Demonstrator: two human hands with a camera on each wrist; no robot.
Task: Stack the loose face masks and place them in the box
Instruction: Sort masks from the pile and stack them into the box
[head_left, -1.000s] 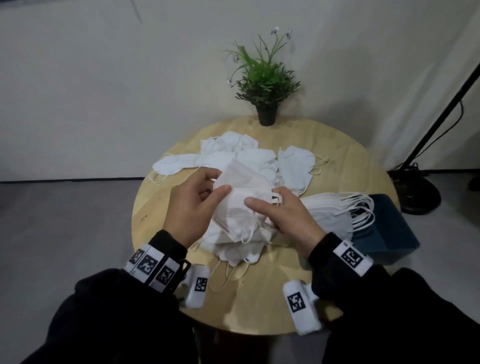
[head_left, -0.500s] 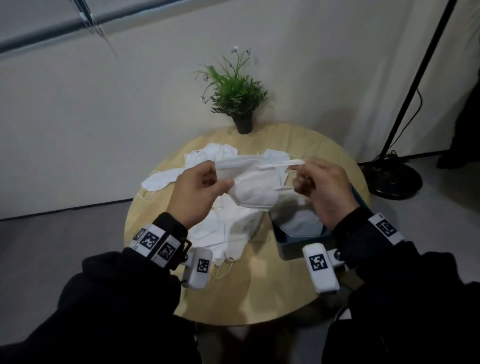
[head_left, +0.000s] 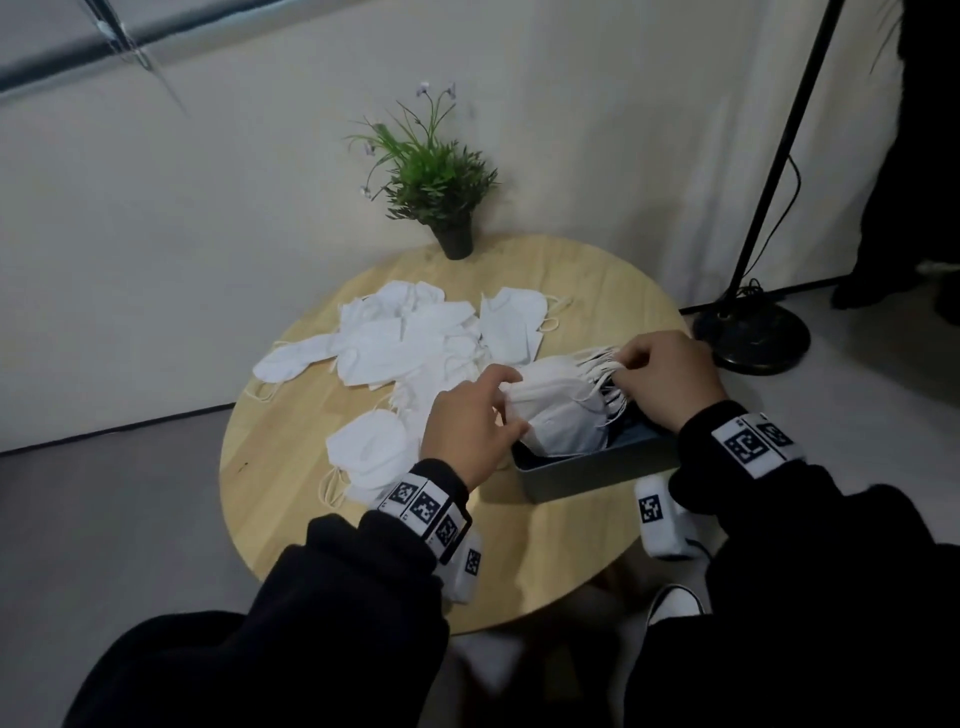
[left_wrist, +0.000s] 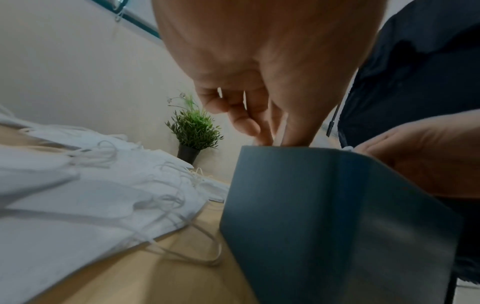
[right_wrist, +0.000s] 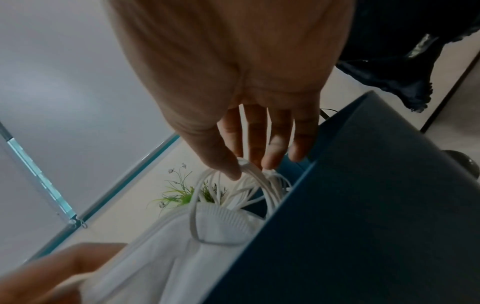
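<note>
A dark blue box sits at the table's right edge with a stack of white face masks in it. My left hand pinches the left end of the top mask between thumb and fingers. My right hand pinches that mask's ear loops at the stack's right end, over the box wall. Loose masks lie spread across the table's middle and left, and another small heap lies just left of my left wrist. The left wrist view shows my left hand's fingertips dipping behind the box wall.
A potted plant stands at the back of the round wooden table, by the wall. A black lamp stand's base rests on the floor to the right, past the table's edge. A shoe shows below the table.
Both hands lifted a mask off the pile, held it stretched above the box, then lowered it onto the stack in the box. The head view swung left and down.
</note>
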